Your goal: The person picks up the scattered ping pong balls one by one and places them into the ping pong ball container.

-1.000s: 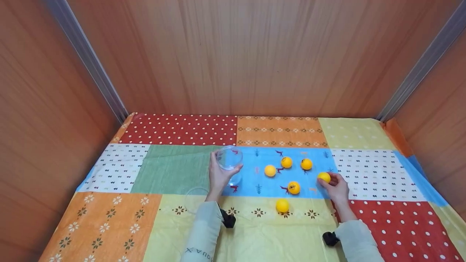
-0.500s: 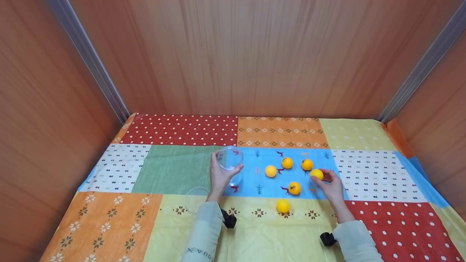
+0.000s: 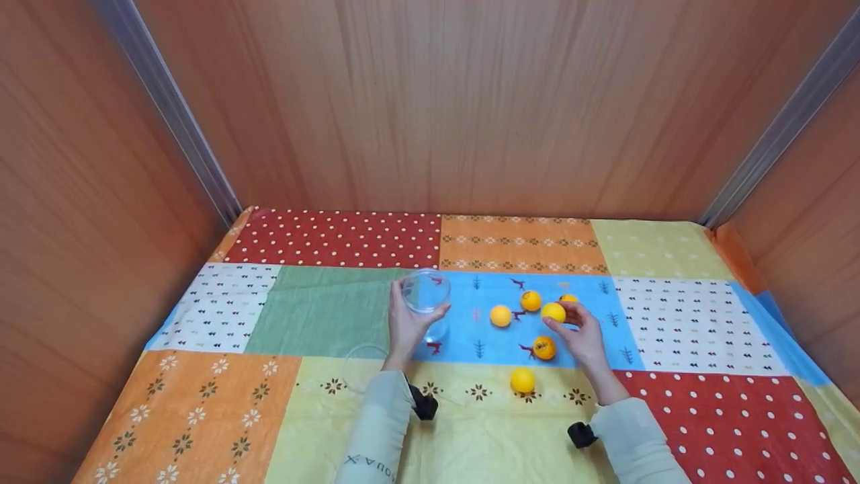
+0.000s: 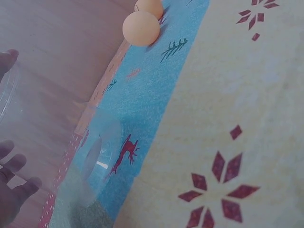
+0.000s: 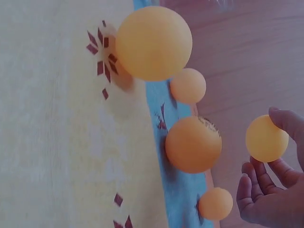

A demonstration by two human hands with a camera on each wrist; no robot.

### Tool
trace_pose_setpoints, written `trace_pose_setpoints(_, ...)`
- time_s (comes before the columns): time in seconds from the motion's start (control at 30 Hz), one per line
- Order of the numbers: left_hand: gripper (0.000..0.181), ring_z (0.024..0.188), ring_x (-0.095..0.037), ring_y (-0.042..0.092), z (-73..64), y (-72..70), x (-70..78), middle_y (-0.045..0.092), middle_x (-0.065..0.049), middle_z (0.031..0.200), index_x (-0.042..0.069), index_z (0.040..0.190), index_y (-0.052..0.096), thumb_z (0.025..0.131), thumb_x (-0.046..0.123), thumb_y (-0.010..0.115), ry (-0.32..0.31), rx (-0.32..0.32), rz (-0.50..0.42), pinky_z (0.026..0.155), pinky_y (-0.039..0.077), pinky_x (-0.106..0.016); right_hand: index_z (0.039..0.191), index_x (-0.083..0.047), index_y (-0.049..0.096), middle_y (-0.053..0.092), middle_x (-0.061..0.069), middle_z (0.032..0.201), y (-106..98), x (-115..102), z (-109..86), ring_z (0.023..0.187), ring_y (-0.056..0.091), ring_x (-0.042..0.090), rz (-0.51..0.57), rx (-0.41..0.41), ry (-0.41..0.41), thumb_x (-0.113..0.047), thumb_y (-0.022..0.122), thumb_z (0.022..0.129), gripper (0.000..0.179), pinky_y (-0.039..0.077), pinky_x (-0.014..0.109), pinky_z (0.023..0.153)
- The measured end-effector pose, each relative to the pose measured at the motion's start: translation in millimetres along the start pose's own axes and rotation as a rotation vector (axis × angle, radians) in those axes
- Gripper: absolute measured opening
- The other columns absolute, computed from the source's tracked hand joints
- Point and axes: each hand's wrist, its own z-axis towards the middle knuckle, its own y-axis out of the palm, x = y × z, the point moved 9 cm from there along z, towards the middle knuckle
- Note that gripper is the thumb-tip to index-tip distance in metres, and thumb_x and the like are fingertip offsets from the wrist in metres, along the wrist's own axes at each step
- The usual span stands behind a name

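My left hand (image 3: 406, 331) grips a clear plastic jar (image 3: 427, 292) by its side, over the blue patch. In the left wrist view the jar's transparent wall (image 4: 52, 137) stands between thumb and fingers. My right hand (image 3: 583, 338) pinches a yellow ping-pong ball (image 3: 553, 313) between thumb and fingertips, raised over the cloth; the right wrist view shows the pinched ball (image 5: 267, 138) too. Several ping-pong balls lie about: a pale one (image 3: 500, 316), one behind it (image 3: 531, 300), a printed one (image 3: 544, 347), and a nearer one (image 3: 523, 380). Another (image 3: 568, 298) is partly hidden by the held ball.
A thin clear round lid (image 3: 365, 368) lies on the cloth beside my left forearm. The patchwork tablecloth (image 3: 329, 323) covers the table. Wooden panels (image 3: 430, 107) enclose the back and both sides.
My right hand has carried its ping-pong ball leftward, from the blue patch's right edge to above the loose balls. My left hand with the jar stays in place.
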Motion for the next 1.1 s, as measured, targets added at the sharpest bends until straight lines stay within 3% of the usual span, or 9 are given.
trace_pose_setpoints(0.2, 0.082, 0.111, -0.034, 0.043, 0.7, 0.2, -0.7, 0.045, -0.015, 0.12, 0.007, 0.12, 0.036, 0.058, 0.035, 0.081, -0.008, -0.004, -0.012, 0.09, 0.038, -0.047, 0.115, -0.001, 0.05, 0.051, 0.013, 0.109, 21, -19, -0.5, 0.097, 0.046, 0.024, 0.034, -0.054, -0.039, -0.025, 0.068, 0.077, 0.048, 0.039, 0.033, 0.083)
trace_pose_setpoints(0.43, 0.081, 0.111, -0.031, 0.043, 0.2, 0.5, -2.0, 0.045, -0.012, 0.121, 0.013, 0.119, 0.035, 0.058, 0.04, 0.081, -0.02, -0.005, -0.009, 0.089, 0.038, -0.046, 0.112, -0.001, 0.054, 0.054, 0.013, 0.104, 45, -43, -1.7, 0.091, 0.049, 0.023, 0.087, -0.083, -0.11, -0.019, 0.069, 0.076, 0.043, 0.044, 0.024, 0.072)
trace_pose_setpoints(0.6, 0.083, 0.111, -0.032, 0.043, 0.6, 0.7, -2.0, 0.045, -0.014, 0.12, 0.008, 0.12, 0.036, 0.058, 0.037, 0.081, -0.012, -0.001, -0.01, 0.09, 0.037, -0.046, 0.111, 0.002, 0.054, 0.056, 0.014, 0.103, 57, -58, -1.2, 0.092, 0.051, 0.024, 0.141, -0.092, -0.167, -0.016, 0.069, 0.077, 0.042, 0.044, 0.024, 0.075)
trace_pose_setpoints(1.1, 0.079, 0.11, -0.031, 0.044, 0.1, -0.2, -0.7, 0.046, -0.012, 0.12, 0.013, 0.119, 0.035, 0.058, 0.034, 0.082, -0.003, 0.009, 0.014, 0.09, 0.038, -0.046, 0.109, 0.0, 0.055, 0.056, 0.012, 0.102, 95, -93, -2.7, 0.092, 0.051, 0.024, 0.16, -0.128, -0.166, -0.019, 0.069, 0.077, 0.04, 0.045, 0.028, 0.074)
